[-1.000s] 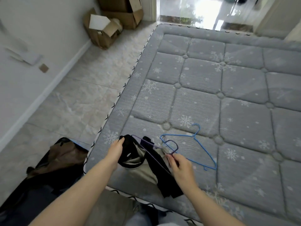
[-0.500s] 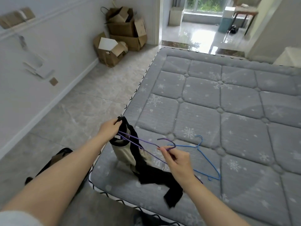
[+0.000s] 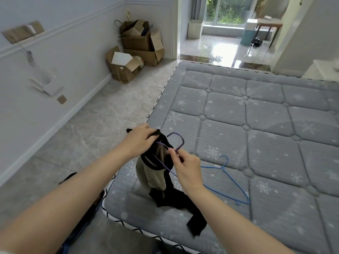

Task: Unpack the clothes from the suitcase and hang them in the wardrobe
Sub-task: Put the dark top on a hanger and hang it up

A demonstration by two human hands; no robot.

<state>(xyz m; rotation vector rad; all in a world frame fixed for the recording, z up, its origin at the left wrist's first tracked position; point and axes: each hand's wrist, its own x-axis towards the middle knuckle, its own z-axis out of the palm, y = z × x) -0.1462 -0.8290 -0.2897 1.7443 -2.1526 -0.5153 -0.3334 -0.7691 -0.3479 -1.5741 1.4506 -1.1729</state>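
While left hand grips garment, right hand pinches purple hanger.

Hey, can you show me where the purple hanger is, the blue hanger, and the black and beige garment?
purple hanger (image 3: 180, 138): head view, on the curve of its hook, above the right hand.
blue hanger (image 3: 228, 177): head view, on its wire arm lying on the mattress.
black and beige garment (image 3: 154, 173): head view, on its beige panel.

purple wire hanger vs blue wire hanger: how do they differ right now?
The thin purple wire hanger is lifted, pinched by the right hand and threaded into the black-and-beige garment that the left hand grips. The thin blue wire hanger lies flat on the grey quilted mattress, untouched and bare. Both look like the same slim hooked shape.
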